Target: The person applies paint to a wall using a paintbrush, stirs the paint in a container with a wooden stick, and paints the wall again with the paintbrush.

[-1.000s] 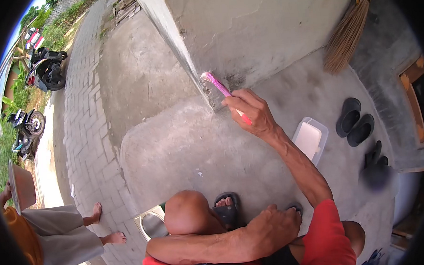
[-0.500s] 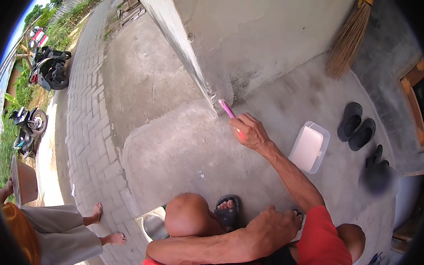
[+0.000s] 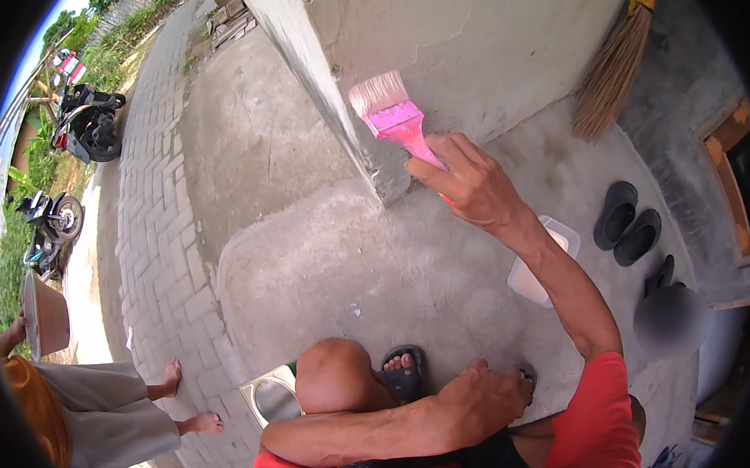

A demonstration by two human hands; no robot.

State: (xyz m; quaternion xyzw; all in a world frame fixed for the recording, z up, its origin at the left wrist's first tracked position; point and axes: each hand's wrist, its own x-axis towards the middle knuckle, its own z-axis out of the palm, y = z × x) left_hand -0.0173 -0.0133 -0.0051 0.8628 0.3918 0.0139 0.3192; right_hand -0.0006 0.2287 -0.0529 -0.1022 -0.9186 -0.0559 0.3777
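Head view: I see the right hand (image 3: 473,184) gripping the pink brush (image 3: 398,121) near the wall (image 3: 476,45) (bristles uppermost); whether the left hand (image 3: 481,405) is closed on anything, I cannot tell.

One paintbrush (image 3: 398,122), one broom (image 3: 611,81), one box (image 3: 527,283)

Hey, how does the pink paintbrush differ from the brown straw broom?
The flat pink paintbrush has short, pale bristles; the brown straw broom has long, brown ones. The paintbrush is in the right hand, while no hand holds the broom. The paintbrush looks smaller than the broom. Both have bristles.
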